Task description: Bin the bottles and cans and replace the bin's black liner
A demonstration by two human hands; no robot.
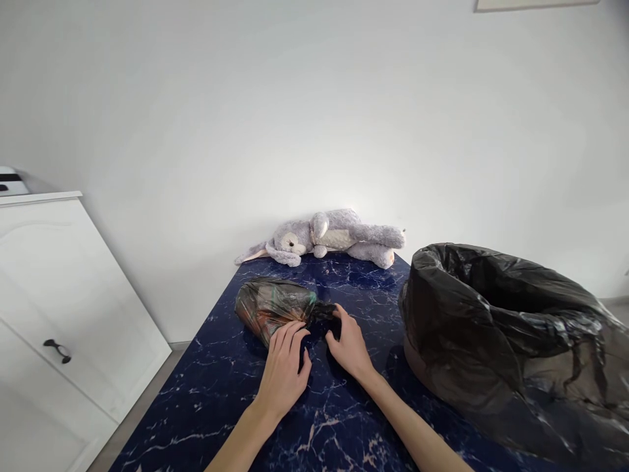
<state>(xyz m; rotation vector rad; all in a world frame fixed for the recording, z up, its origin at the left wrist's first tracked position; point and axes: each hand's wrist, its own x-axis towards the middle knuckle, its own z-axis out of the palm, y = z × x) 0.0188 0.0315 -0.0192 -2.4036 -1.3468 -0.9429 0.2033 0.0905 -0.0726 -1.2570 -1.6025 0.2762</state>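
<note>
A filled black plastic bag, thin enough to show orange and green contents, lies on its side on the dark blue marbled table. Its gathered end points right. My left hand rests its fingertips against the near side of the bag, thumb apart from the fingers. At the gathered end, my right hand touches the twisted plastic with its fingertips; its thumb is held away from them. What lies under the right fingers is partly hidden.
A large bin lined with a black bag stands at the right, its mouth open. At the table's far edge lies a grey plush bunny on its side, near the wall. Left of the table is a white cabinet with a dark handle.
</note>
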